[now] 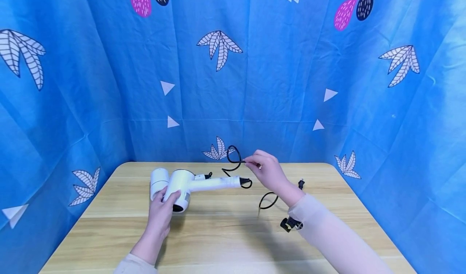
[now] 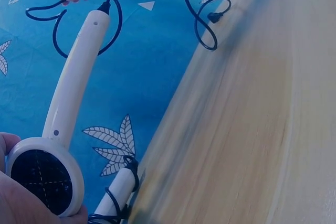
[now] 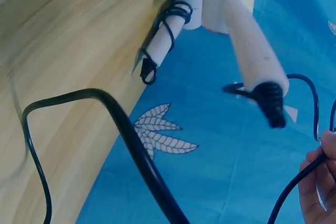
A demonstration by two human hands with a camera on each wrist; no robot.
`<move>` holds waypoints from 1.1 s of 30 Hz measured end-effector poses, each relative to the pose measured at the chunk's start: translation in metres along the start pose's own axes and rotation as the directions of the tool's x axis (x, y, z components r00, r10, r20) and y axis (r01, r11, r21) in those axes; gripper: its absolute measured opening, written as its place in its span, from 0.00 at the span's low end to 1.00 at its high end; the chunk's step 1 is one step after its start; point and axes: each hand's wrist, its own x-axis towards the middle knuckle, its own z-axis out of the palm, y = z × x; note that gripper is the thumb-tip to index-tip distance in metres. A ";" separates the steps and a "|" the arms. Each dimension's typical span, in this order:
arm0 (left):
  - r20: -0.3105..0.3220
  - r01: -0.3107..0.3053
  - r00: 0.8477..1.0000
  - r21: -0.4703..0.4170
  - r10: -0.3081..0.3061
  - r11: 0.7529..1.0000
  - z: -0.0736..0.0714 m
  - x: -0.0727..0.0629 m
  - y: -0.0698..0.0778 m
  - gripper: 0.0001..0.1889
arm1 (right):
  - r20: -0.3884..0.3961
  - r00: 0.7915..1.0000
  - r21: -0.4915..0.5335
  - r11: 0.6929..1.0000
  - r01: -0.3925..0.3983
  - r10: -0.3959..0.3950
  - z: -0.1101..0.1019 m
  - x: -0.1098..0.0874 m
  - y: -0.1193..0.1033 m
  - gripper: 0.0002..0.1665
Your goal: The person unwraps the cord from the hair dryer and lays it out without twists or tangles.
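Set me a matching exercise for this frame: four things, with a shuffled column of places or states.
1. Nearer white cylindrical hair dryer
2. Farther white cylindrical hair dryer
3. Loose thin black cord
4. Blue patterned cloth

A. Behind the pale wooden tabletop
B. Own wound cord around it
C. Pinched by right hand
D. Gripped by left hand

Pairs: 1-D; 2-B; 3-C; 4-A

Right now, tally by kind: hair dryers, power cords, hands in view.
Hair dryers: 2 (held dryer, other dryer)
Power cords: 2 (unwound cord, wrapped cord)
Hands: 2 (left hand on the held dryer, right hand pinching the unwound cord)
Total: 6
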 end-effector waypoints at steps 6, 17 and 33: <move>0.010 -0.004 1.000 0.004 0.004 1.000 0.000 0.001 0.000 0.41 | 0.021 0.995 -0.029 0.995 -0.100 0.100 0.003 -0.001 0.016 0.07; -0.008 0.004 1.000 -0.003 -0.004 1.000 -0.004 0.000 0.001 0.41 | 0.084 0.977 -0.093 0.977 -0.190 0.198 0.005 -0.013 0.034 0.06; -0.017 0.022 1.000 -0.014 -0.022 1.000 -0.009 -0.001 0.004 0.42 | 0.156 0.962 -0.142 0.969 -0.201 0.223 0.002 -0.044 0.053 0.05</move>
